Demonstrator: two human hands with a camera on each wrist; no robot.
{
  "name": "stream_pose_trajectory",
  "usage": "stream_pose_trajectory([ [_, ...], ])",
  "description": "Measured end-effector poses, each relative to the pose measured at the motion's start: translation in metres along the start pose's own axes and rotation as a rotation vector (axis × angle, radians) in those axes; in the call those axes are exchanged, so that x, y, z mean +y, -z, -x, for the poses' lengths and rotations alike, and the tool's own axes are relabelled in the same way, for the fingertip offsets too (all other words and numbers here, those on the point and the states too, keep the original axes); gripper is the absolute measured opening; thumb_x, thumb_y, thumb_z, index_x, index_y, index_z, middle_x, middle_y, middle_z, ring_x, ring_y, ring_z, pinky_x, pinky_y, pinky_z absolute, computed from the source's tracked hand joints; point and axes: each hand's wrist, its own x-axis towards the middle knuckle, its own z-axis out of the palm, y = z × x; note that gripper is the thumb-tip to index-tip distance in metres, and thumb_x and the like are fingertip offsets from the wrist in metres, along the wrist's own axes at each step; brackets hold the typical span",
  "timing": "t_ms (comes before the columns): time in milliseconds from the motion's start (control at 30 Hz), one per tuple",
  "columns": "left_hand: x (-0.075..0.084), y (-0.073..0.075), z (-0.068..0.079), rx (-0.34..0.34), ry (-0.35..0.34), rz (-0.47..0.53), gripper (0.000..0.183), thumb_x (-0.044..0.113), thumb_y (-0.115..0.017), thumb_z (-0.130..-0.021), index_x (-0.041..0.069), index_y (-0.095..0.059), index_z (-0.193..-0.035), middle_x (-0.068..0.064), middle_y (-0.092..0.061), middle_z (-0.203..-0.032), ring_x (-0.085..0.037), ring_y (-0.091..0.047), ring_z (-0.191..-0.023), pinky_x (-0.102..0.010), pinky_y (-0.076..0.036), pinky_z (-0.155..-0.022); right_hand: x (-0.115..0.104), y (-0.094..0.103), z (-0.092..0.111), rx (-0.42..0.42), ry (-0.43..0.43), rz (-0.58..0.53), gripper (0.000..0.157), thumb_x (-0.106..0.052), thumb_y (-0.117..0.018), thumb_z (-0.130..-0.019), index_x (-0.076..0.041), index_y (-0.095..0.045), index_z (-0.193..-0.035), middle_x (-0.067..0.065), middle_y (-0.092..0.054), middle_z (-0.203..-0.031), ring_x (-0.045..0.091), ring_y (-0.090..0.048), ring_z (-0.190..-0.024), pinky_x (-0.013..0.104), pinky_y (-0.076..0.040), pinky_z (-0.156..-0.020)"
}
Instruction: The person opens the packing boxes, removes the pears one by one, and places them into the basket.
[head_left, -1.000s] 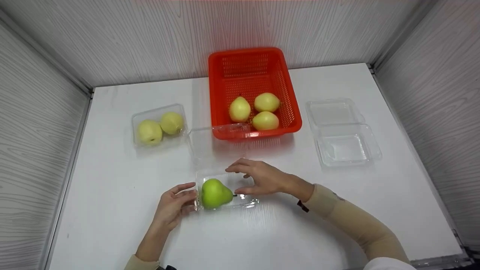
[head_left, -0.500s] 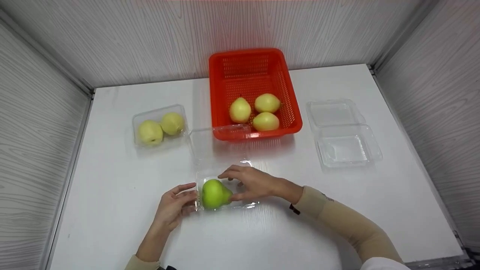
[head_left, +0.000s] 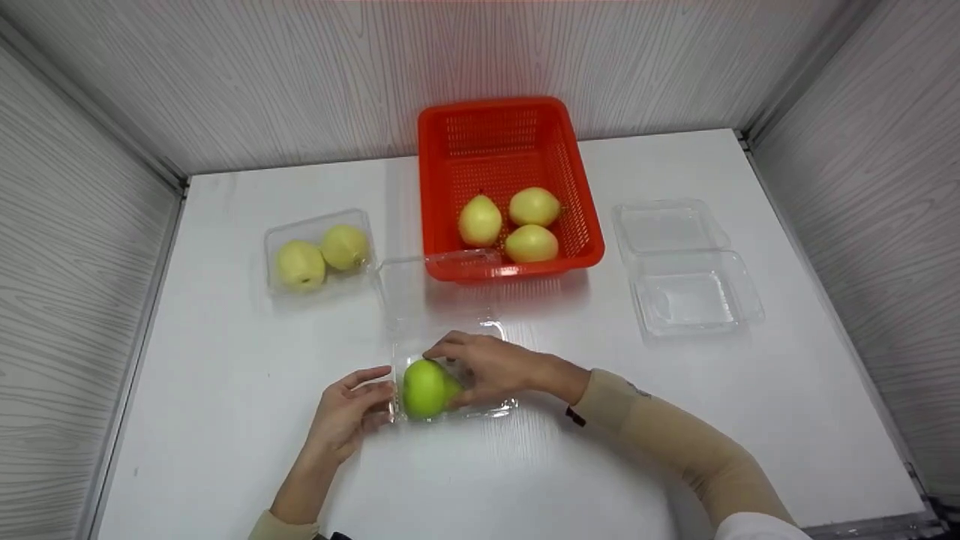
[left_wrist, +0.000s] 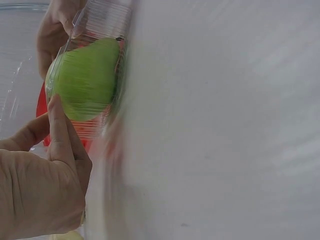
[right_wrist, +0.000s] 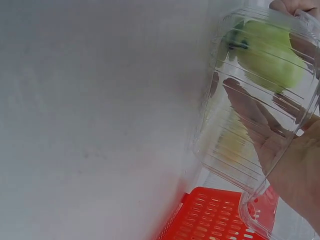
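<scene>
A green pear [head_left: 424, 388] lies on its side in the left half of an open clear plastic clamshell box [head_left: 504, 409]. My right hand [head_left: 495, 369] reaches into the box, fingers and thumb curled round the narrow end of the pear. Through the ribbed wall in the right wrist view, the right fingers [right_wrist: 250, 107] show inside the box. My left hand [head_left: 345, 416] rests its extended fingers against the box's left end wall. In the left wrist view the left index finger [left_wrist: 57, 120] touches that wall beside the pear.
A red plastic basket [head_left: 589, 247] with 3 yellow pears stands behind, the box's raised lid [head_left: 405, 292] overlapping its front. At left, a clear box [head_left: 274, 225] holds 2 yellow pears. Another open clamshell [head_left: 686, 300] lies at right. Walls border the table's back and sides.
My right hand has moved left and closed round the pear's narrow end. The left hand has kept its place against the box.
</scene>
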Motion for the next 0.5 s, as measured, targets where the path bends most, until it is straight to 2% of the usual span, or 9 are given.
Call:
stream_pose_trajectory([
  [167, 0.001, 0.0, 0.0, 0.0, 0.004, 0.006, 0.039, 0.001, -0.07, -0.098, -0.003, -0.061, -0.136, -0.001, -0.077, -0.092, -0.011, -0.072, -0.075, -0.022, -0.065, -0.064, -0.002, -0.001, -0.007, -0.033, 0.0, 0.013, 0.073, -0.04, -0.084, -0.088, -0.022, -0.053, -0.152, 0.0, -0.059, -0.147, 0.015, -0.063, -0.112, 0.032, -0.059, -0.1],
  [500, 0.0, 0.0, 0.0, 0.001, 0.001, 0.003, 0.039, 0.001, -0.07, -0.098, -0.003, -0.061, -0.136, -0.001, -0.078, -0.092, -0.012, -0.072, -0.076, -0.022, -0.065, -0.064, -0.002, -0.007, -0.015, -0.026, 0.035, -0.018, 0.074, -0.039, -0.084, -0.089, -0.022, -0.052, -0.153, 0.0, -0.061, -0.143, 0.015, -0.063, -0.113, 0.028, -0.058, -0.1],
])
